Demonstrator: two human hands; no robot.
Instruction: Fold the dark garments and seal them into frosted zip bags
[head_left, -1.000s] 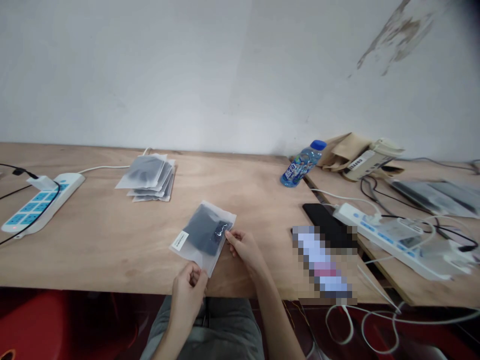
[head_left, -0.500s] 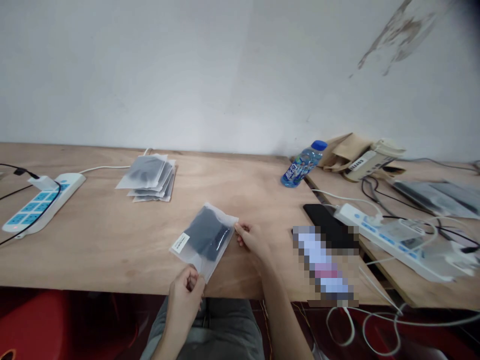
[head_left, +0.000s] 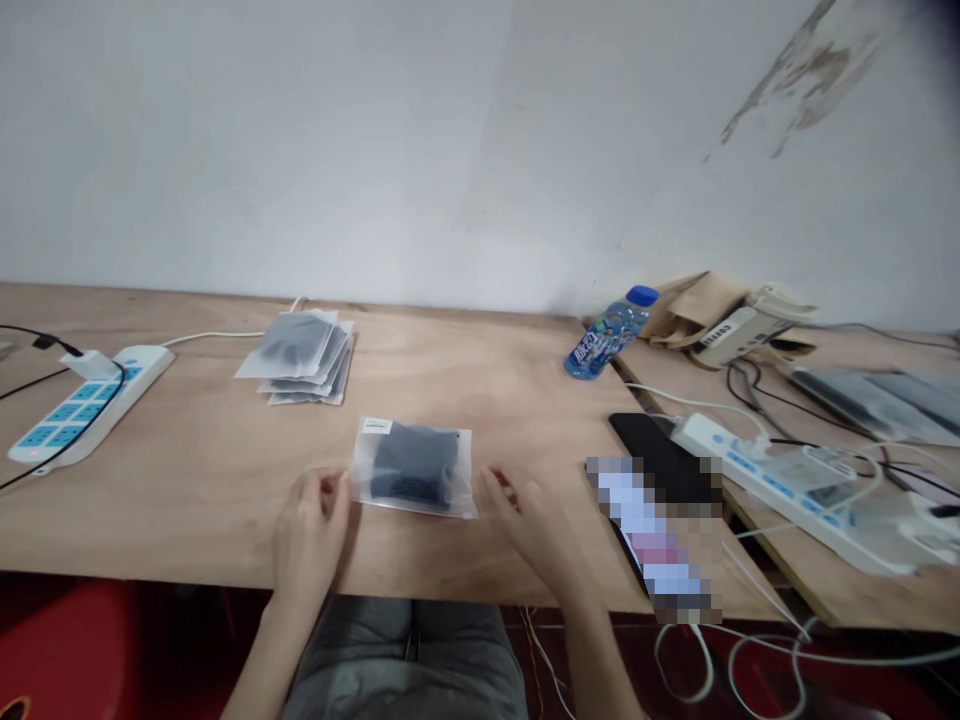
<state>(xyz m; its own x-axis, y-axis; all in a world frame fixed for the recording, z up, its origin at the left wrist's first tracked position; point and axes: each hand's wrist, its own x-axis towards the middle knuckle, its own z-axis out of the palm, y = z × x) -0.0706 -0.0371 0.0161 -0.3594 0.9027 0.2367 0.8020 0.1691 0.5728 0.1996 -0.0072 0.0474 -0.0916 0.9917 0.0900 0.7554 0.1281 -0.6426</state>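
A pouch is laid flat on the table, flanked by the left hand touching its edge and the right hand just beside it. 1 stack is seen behind.

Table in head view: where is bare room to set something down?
Bare wood lies between the power strip and pouch, below the pouch stack, and from the stack to the bottle. Crowded right: phone, second strip, cables.
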